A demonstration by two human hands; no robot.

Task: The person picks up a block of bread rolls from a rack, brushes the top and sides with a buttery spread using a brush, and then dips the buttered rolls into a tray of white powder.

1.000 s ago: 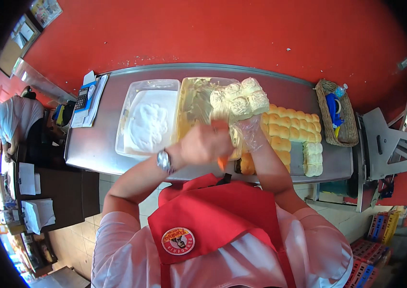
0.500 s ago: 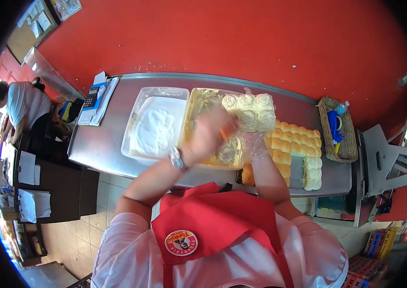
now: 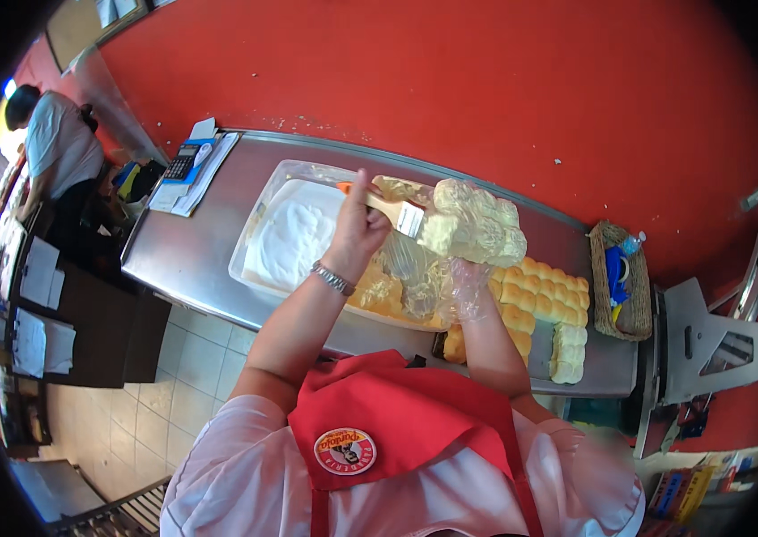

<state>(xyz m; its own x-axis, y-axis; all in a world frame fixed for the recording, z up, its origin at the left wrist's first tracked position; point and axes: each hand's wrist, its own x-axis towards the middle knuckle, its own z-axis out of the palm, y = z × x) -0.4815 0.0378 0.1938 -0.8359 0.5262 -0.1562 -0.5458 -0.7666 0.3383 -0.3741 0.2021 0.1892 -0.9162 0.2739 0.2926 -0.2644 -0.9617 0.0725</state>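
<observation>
My left hand, with a metal watch on its wrist, is closed round a flat pastry brush. The brush has a wooden handle with an orange end and a pale ferrule; its bristles meet the left side of a block of joined bread rolls coated in something pale and creamy. From below, my right hand, in a clear plastic glove, holds that block up; its fingers are partly hidden. Beneath the hands lies a tub with yellowish shreds and clear plastic in it. White powder or sugar fills the tub to its left.
Golden rolls and a coated strip of rolls lie right on the metal table. A wicker basket stands beyond them. A calculator rests on papers far left. Another person bends at a counter further left.
The brush has swung from a blur before the rolls to their left side, its handle now pointing up left. The view has turned slightly; the right hand still holds the rolls up.
</observation>
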